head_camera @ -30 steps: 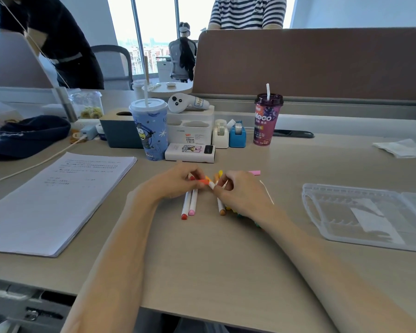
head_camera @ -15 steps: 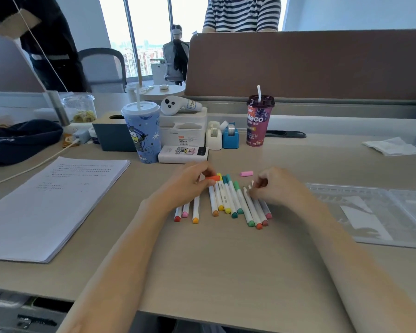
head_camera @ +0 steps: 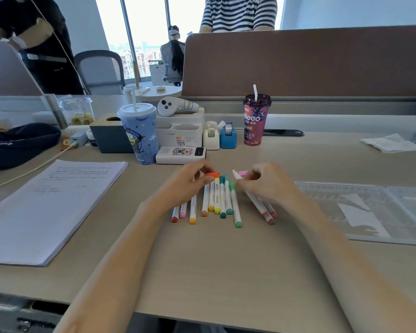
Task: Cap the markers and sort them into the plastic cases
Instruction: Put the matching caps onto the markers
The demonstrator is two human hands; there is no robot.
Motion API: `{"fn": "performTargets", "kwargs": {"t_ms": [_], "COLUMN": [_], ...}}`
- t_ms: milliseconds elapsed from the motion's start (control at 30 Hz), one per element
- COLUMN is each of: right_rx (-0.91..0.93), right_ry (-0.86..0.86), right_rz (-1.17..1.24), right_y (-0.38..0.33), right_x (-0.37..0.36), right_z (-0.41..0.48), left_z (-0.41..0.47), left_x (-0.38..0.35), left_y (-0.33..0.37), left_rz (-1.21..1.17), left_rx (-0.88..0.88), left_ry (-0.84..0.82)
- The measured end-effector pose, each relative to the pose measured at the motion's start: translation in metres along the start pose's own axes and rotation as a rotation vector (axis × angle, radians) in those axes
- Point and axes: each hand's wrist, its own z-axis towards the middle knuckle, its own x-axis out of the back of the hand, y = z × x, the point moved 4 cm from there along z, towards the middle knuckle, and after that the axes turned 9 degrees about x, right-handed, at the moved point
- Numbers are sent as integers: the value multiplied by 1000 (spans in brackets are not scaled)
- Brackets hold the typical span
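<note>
My left hand (head_camera: pixel 192 181) is pinching an orange cap (head_camera: pixel 211 174) while my right hand (head_camera: pixel 267 186) grips an uncapped marker (head_camera: pixel 255 200). The other markers (head_camera: pixel 216 200) lie in a row on the tabletop (head_camera: pixel 202 272) between my hands, and the clear plastic case (head_camera: pixel 370 207) sits open off to the right.

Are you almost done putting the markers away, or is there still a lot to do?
Still lots to do. Nothing is in the clear plastic case yet. Most markers in the row on the desk appear to have caps on. The left hand pinches an orange cap, and the right hand holds an uncapped marker. A loose pink cap lies just behind. After capping, every marker must go into the case.
</note>
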Motion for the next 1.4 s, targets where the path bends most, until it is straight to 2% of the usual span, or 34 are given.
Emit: {"fn": "performTargets", "kwargs": {"t_ms": [100,333,700,933,1067,1200,1400], "right_rx": [145,290,301,289,257,278,148], "right_ry": [70,104,122,153,86,-19,-61], "right_rz": [141,137,168,293,448,380,446], "right_y": [-10,-16,-22,-27,-30,-33,-24], "right_x": [7,12,4,0,-2,-4,-6], "right_z": [-3,-7,-8,-9,-4,-1,-3], "left_z": [0,-4,-4,-4,-3,-4,1], "left_x": [3,7,3,2,12,14,4], "left_y": [0,8,10,10,13,9,6], "left_rz": [-88,-143,-183,-223,-286,-377,-488], "left_rx": [-21,-80,-135,-159,-158,-96,-11], "left_ry": [19,39,28,56,53,17,17]}}
